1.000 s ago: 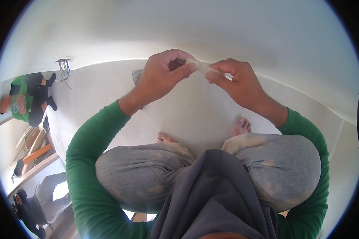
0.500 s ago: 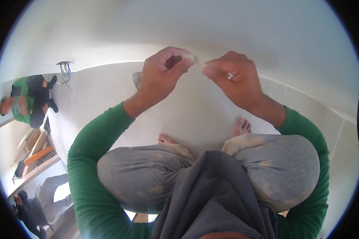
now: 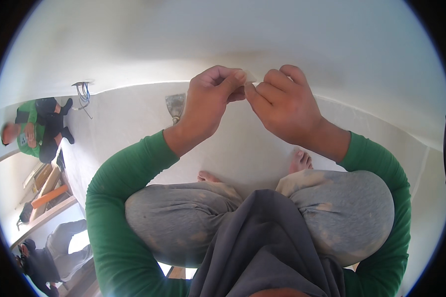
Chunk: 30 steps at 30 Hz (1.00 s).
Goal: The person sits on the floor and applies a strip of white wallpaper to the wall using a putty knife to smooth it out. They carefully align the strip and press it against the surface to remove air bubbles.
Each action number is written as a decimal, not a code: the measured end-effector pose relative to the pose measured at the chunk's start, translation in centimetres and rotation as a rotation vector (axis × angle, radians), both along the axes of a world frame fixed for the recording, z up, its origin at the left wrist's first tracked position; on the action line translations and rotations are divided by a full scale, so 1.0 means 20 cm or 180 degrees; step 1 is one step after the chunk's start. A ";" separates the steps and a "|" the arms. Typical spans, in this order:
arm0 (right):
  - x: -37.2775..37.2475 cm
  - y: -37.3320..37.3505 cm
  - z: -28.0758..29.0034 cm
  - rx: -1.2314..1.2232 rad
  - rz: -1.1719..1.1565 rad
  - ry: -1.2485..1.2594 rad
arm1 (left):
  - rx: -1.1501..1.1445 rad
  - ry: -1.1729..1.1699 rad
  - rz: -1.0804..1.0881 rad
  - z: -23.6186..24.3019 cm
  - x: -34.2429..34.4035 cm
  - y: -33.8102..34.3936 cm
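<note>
My left hand (image 3: 208, 101) is closed, its thumb and forefinger pinching a small pale, thin piece (image 3: 250, 76) whose kind I cannot make out. Close beside it, my right hand (image 3: 285, 101) has its fingers curled and thumb pressed in, the tips almost touching the left fingers. Whatever the right fingertips grip is hidden. Both hands are raised in front of the white wall (image 3: 262, 29), above the pale floor (image 3: 233, 133). A putty knife (image 3: 175, 104) with a wide metal blade lies on the floor just left of my left wrist.
Loose wires (image 3: 83, 96) stick out of the wall at the left. Beyond them a person in green (image 3: 32, 128) sits on the floor. Wooden boards (image 3: 47, 183) and an orange bar (image 3: 49, 196) lie lower left, near another person (image 3: 44, 257). My bare feet (image 3: 301, 161) rest below my hands.
My hands have come together; the right has moved left and turned, its fingers curling more. The putty knife, mostly hidden by my left hand before, now shows more fully.
</note>
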State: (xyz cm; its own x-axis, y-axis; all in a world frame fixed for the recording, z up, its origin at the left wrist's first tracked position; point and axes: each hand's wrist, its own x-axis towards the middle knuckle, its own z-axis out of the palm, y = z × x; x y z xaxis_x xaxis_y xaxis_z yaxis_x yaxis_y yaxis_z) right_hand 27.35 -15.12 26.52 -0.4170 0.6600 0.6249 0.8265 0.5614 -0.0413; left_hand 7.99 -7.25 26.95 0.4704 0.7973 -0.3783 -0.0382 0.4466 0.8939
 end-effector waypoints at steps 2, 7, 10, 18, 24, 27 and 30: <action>0.00 0.00 0.01 0.0134 0.0047 -0.0229 | -0.0153 -0.0086 0.0014 0.01 0.00 0.00; -0.01 0.02 -0.01 0.0412 0.0015 -0.0723 | -0.0258 0.0028 -0.0062 0.02 0.01 -0.01; -0.01 0.00 -0.01 0.0432 -0.0029 -0.0758 | -0.0387 0.0105 -0.0112 0.03 0.02 -0.01; -0.01 -0.01 0.02 -0.0518 0.0259 0.0368 | -0.0198 0.0015 0.0061 0.08 0.00 0.04; 0.04 -0.05 -0.03 -0.2230 0.0285 0.2310 | 0.0300 0.0032 -0.0252 0.04 -0.06 0.07; 0.03 -0.03 -0.01 -0.2261 -0.0244 0.2898 | 0.0592 0.0104 -0.0325 0.07 -0.06 0.06; 0.01 -0.03 0.02 -0.2910 -0.0270 0.3358 | 0.0783 0.0095 -0.0408 0.10 -0.05 0.05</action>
State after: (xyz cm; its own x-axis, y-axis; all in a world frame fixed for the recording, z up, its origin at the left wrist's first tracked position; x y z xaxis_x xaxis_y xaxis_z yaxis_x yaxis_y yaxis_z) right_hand 27.49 -15.70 26.97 0.0357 0.9984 -0.0447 0.2064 -0.0512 -0.9771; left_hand 6.95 -6.31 28.90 0.5649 0.8016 -0.1960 0.0327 0.2156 0.9759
